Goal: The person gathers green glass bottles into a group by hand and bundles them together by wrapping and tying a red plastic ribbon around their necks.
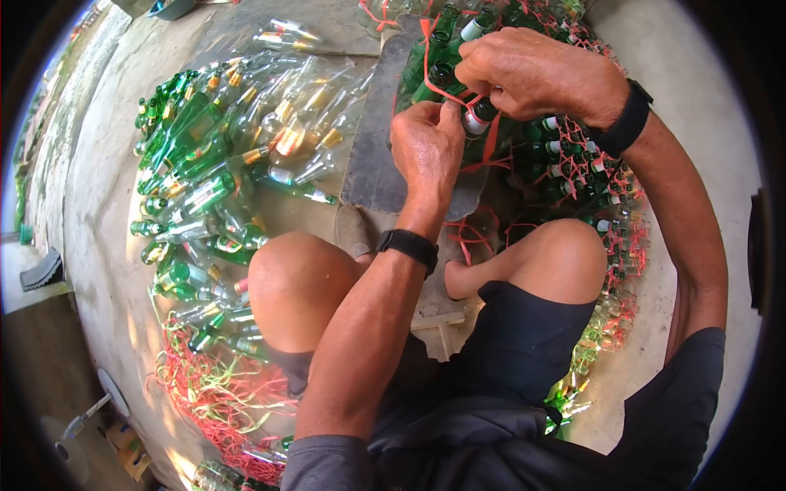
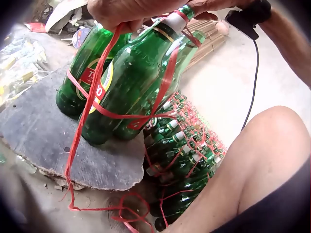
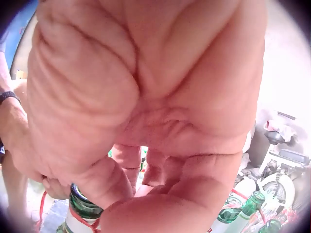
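Green glass bottles point(image 2: 129, 68) stand bunched on a dark board point(image 2: 102, 167), with red plastic string point(image 2: 81, 131) wrapped round their bodies. My left hand point(image 1: 430, 143) pinches the string beside the white-collared neck of the nearest bottle point(image 1: 478, 119). Just across that neck, my right hand point(image 1: 536, 74) has its fingers curled on the string. In the right wrist view the palm of the right hand point(image 3: 146, 107) fills most of the picture and hides the fingertips' grip. A loose length of string hangs down past the board's edge in the left wrist view.
Loose green and clear bottles point(image 1: 196, 192) lie heaped to the left. Upright bottles bound with red string point(image 1: 585, 164) stand in rows on the right. A tangle of red and green string point(image 1: 221, 393) lies at lower left. My bent knees point(image 1: 299, 282) flank the board's near side.
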A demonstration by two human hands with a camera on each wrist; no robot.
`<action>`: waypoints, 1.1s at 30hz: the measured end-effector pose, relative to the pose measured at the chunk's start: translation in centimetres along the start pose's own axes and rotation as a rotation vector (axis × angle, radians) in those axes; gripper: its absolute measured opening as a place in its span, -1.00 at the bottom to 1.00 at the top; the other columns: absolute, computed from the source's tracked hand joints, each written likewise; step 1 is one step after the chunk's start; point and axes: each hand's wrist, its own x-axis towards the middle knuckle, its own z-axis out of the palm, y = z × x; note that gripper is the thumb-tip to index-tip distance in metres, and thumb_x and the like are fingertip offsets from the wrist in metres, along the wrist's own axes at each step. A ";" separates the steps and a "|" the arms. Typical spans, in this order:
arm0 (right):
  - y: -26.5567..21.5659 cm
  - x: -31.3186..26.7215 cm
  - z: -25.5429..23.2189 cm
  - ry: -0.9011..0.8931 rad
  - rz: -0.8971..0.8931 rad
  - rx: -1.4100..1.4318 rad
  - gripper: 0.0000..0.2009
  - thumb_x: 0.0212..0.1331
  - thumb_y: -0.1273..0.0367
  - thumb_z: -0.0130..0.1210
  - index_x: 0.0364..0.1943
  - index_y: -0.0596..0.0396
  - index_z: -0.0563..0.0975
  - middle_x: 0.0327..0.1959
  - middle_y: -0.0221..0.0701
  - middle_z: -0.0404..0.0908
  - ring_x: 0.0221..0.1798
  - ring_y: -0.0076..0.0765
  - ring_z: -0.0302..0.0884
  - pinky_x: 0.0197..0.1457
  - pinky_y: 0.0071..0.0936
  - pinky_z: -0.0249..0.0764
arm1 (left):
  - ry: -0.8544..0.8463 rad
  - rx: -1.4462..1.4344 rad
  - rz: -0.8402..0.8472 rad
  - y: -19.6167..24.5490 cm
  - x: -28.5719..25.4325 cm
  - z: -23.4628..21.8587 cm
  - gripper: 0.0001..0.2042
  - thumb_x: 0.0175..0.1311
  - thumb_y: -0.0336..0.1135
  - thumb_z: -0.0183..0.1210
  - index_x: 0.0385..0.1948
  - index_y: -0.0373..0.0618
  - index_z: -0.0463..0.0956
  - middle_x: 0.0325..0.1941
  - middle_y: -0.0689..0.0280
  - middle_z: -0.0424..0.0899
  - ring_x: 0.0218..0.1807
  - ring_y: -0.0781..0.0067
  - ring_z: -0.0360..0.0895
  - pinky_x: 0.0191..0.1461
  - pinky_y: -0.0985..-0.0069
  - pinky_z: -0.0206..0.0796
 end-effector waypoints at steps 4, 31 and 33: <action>0.5 -0.6 -0.9 -0.037 0.019 -0.012 -0.89 -0.17 0.46 0.18 -0.58 0.21 0.50 -0.55 -0.09 0.53 -0.34 0.16 0.59 -0.30 -0.01 0.40 | -0.015 -0.064 0.059 -0.2 0.1 0.3 -0.69 0.28 -0.16 0.29 -0.36 -0.30 0.76 -0.46 0.00 0.77 -0.36 0.02 0.77 -0.16 0.18 0.53; 6.0 -2.7 2.8 0.154 0.276 0.358 -0.74 0.37 0.34 0.15 -0.43 0.20 0.42 -0.63 -0.47 0.27 -0.51 -0.54 0.23 -0.44 -0.35 0.21 | -0.053 -0.117 0.118 -0.1 0.1 0.4 -0.72 0.33 -0.25 0.21 -0.32 -0.34 0.74 -0.59 0.11 0.69 -0.49 0.32 0.67 -0.28 0.30 0.47; 5.4 -2.4 2.3 0.172 0.281 0.319 -0.74 0.40 0.34 0.12 -0.43 0.19 0.43 -0.63 -0.49 0.28 -0.55 -0.53 0.22 -0.48 -0.35 0.19 | -0.053 -0.124 0.100 -0.2 0.1 0.5 -0.72 0.32 -0.24 0.20 -0.32 -0.32 0.74 -0.59 0.10 0.69 -0.49 0.30 0.68 -0.26 0.28 0.48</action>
